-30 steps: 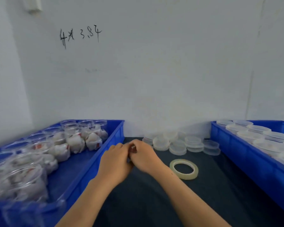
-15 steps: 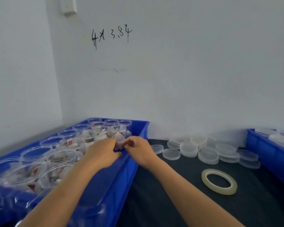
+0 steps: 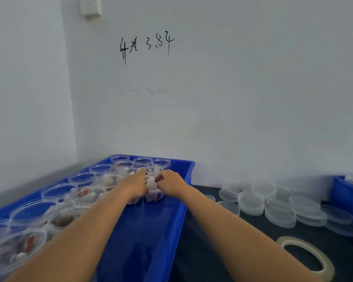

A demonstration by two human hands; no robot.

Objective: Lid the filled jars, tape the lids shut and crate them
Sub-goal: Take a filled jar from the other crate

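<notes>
Left of the fingers, open filled jars (image 3: 84, 195) stood packed in the blue crate (image 3: 183, 202). The left hand (image 3: 136, 185) and right hand (image 3: 170, 184) were curled around one filled jar (image 3: 153, 192) between them, evidently to lift it out for lidding. Right of the fingers, loose lids (image 3: 277, 206) and the tape roll (image 3: 306, 258) lay on the dark surface (image 3: 212, 251), within reach.

Dark tabletop (image 3: 222, 251), set into a white wall corner. Directly on it: blue crate (image 3: 151, 231) at left holding clear jars, a second blue crate (image 3: 346, 196) at the right edge, mostly out of view. Between them, near the wall, a pile of clear lids (image 3: 273, 204) in overlapping stacks, and a roll of clear tape (image 3: 308, 259) lying flat nearer the camera.
</notes>
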